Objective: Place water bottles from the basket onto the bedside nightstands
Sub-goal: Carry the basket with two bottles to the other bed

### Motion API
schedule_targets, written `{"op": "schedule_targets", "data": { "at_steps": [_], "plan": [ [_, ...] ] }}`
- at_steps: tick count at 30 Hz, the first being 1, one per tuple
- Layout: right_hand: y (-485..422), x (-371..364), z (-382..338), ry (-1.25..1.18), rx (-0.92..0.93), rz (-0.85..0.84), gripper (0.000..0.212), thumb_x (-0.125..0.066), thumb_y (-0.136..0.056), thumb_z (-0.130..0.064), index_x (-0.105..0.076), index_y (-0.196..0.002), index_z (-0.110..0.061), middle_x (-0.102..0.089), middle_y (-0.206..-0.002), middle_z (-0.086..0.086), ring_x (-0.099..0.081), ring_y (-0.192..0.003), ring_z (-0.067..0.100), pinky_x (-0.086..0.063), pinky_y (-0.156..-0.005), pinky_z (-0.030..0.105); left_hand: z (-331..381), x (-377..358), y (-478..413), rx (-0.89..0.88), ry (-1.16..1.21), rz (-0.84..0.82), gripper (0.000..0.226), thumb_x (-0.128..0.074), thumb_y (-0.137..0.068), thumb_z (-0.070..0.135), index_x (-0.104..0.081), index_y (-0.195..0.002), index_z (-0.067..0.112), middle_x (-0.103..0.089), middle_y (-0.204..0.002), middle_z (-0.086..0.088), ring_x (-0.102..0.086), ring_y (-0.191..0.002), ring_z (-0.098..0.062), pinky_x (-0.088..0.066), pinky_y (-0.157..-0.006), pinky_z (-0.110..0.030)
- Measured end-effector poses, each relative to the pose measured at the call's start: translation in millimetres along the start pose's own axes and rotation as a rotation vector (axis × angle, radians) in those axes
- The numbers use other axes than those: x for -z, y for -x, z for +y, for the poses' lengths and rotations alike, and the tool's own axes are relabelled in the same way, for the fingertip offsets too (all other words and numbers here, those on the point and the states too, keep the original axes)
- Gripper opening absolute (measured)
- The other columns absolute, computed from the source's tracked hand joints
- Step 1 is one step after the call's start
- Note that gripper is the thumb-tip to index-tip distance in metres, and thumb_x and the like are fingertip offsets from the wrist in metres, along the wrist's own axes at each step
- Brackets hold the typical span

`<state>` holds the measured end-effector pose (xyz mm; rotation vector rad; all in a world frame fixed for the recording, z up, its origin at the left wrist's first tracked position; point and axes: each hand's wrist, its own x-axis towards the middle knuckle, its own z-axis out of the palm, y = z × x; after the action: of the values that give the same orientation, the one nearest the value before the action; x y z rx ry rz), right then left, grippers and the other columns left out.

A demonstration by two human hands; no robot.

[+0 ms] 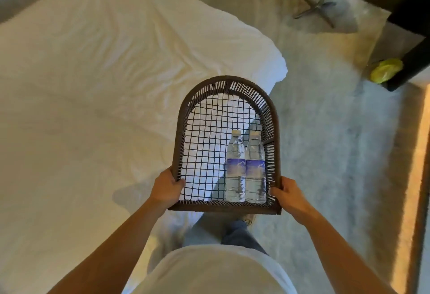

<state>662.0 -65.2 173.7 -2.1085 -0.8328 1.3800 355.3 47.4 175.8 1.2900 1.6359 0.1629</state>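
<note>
I hold a dark brown woven basket [180, 116] with an open mesh bottom out in front of me, over the corner of the bed. My left hand [165, 187] grips its near left rim and my right hand [289, 194] grips its near right rim. Two clear water bottles with white caps and blue labels lie side by side along the basket's right side: one bottle [235, 168] on the left, the other bottle [255, 168] against the right wall. No nightstand is in view.
A bed with a white duvet [93, 95] fills the left. Pale carpet [325, 130] runs along its right side. A dark desk [414, 28] stands at the top right, with a metal chair base [316, 7] and a bin lined in yellow [384, 72] beside it.
</note>
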Motion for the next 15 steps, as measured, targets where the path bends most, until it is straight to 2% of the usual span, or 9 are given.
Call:
{"op": "schedule_targets", "data": {
  "at_steps": [2,4,6,8,11,13,15],
  "plan": [
    [-17.9,38.7,1.4,-0.017,-0.019,0.03,0.02,-0.055,-0.091,0.001,-0.063,-0.1,-0.015,-0.072,-0.094,0.003,-0.068,-0.082,0.009,-0.056,-0.063,0.017,38.0,-24.5,-12.9,-0.029,-0.016,-0.023,0.032,-0.06,-0.095,0.01,-0.062,-0.127,0.013,-0.073,-0.117,-0.007,-0.069,-0.107,-0.031,-0.055,-0.096,-0.046],
    [-36.5,79.3,0.4,-0.036,-0.012,0.049,0.021,-0.054,-0.092,0.004,-0.061,-0.097,-0.014,-0.069,-0.086,-0.001,-0.064,-0.076,0.004,-0.048,-0.05,0.007,75.2,-51.0,-26.6,-0.042,-0.006,-0.043,0.033,-0.06,-0.096,0.011,-0.061,-0.129,0.013,-0.072,-0.119,-0.005,-0.069,-0.107,-0.029,-0.055,-0.097,-0.047],
    [-55.2,118.8,-0.1,-0.047,-0.005,0.071,0.023,-0.054,-0.091,0.006,-0.061,-0.091,-0.016,-0.067,-0.081,-0.006,-0.062,-0.072,0.003,-0.045,-0.047,0.005,111.4,-76.4,-40.0,-0.05,-0.002,-0.05,0.031,-0.06,-0.096,0.011,-0.061,-0.127,0.012,-0.072,-0.117,-0.005,-0.069,-0.102,-0.027,-0.056,-0.093,-0.044],
    [-73.5,155.7,-4.2,-0.041,-0.005,0.087,0.024,-0.055,-0.09,0.005,-0.062,-0.089,-0.018,-0.07,-0.083,-0.002,-0.063,-0.072,0.005,-0.047,-0.05,0.009,145.6,-99.4,-53.6,-0.054,-0.008,-0.051,0.029,-0.06,-0.096,0.011,-0.06,-0.126,0.011,-0.071,-0.114,-0.006,-0.069,-0.098,-0.026,-0.056,-0.087,-0.038],
    [-103.3,206.6,-10.5,-0.027,-0.024,0.099,0.019,-0.057,-0.088,0.002,-0.065,-0.096,-0.014,-0.073,-0.09,0.005,-0.066,-0.076,0.008,-0.048,-0.059,0.02,194.3,-127.9,-75.3,-0.069,-0.025,-0.039,0.027,-0.061,-0.096,0.013,-0.059,-0.123,0.01,-0.071,-0.107,-0.007,-0.07,-0.088,-0.024,-0.055,-0.071,-0.03],
    [-123.4,237.5,-18.8,-0.031,-0.017,0.105,0.02,-0.057,-0.088,0.002,-0.066,-0.096,-0.014,-0.073,-0.088,0.003,-0.068,-0.077,0.01,-0.049,-0.06,0.021,226.0,-143.3,-91.0,-0.06,-0.037,-0.031,0.02,-0.061,-0.096,0.012,-0.059,-0.116,0.01,-0.069,-0.097,-0.008,-0.068,-0.08,-0.024,-0.049,-0.06,-0.027],
    [-147.2,265.9,-27.9,-0.037,-0.008,0.099,0.022,-0.058,-0.087,0.002,-0.066,-0.091,-0.018,-0.073,-0.086,-0.002,-0.069,-0.081,0.014,-0.051,-0.063,0.024,256.3,-157.1,-111.7,-0.055,-0.054,-0.031,0.013,-0.062,-0.096,0.012,-0.057,-0.107,0.009,-0.064,-0.087,-0.009,-0.062,-0.071,-0.025,-0.045,-0.056,-0.028]
  ]
}}
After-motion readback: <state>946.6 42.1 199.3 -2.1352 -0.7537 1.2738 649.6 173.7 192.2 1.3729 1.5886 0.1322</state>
